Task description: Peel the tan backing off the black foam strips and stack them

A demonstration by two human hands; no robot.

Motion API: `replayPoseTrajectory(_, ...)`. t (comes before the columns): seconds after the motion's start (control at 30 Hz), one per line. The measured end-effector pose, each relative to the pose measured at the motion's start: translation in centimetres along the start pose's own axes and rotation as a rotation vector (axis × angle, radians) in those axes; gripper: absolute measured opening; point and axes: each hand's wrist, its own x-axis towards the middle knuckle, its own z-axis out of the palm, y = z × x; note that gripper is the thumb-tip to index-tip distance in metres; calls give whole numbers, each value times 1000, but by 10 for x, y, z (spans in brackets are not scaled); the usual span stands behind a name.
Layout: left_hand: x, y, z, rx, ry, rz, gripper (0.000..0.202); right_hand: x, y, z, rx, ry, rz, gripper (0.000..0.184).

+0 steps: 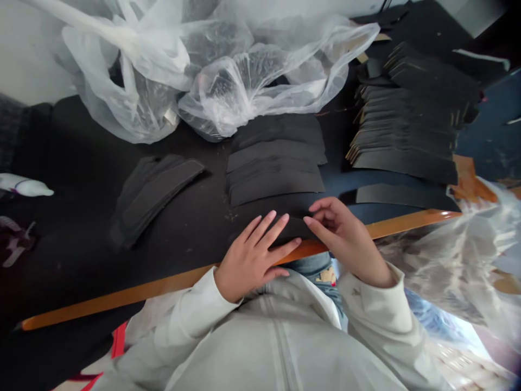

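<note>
My left hand (254,255) lies flat with its fingers stretched out on a black curved piece (293,227) at the table's near edge. My right hand (345,236) is beside it, fingers bent and pinching the right end of that same piece. Just beyond the hands lies a fanned stack of black curved pieces (275,163). A second, thicker dark pile (152,195) sits to the left of it.
A tall stack of black card-backed pieces (407,125) stands at the right. Crumpled clear plastic bags (211,70) fill the back. More plastic (459,260) hangs off the right. The table's orange edge (163,285) runs along the front; a white object (26,186) lies far left.
</note>
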Motion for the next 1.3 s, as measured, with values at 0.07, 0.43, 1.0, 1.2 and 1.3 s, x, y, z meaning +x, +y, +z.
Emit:
replayPoseTrajectory(0.07,2,5,2,-5,-18,-13,73,4,1,2,79,-45,19,26)
replayPoseTrajectory(0.43,3,19,10,-201,29,-211,80,4,-31,10,428,-95,105,35)
replayPoseTrajectory(1.0,-11,-4,-14,-468,11,-108,63,-16,6,23,-112,155,-52,12)
replayPoseTrajectory(1.2,-15,-14,-9,-154,-31,-81,75,-16,4,22,-130,92,-59,9)
replayPoseTrajectory(1.3,-15,-15,-6,-69,-87,-87,77,-15,3,18,-105,17,-16,7)
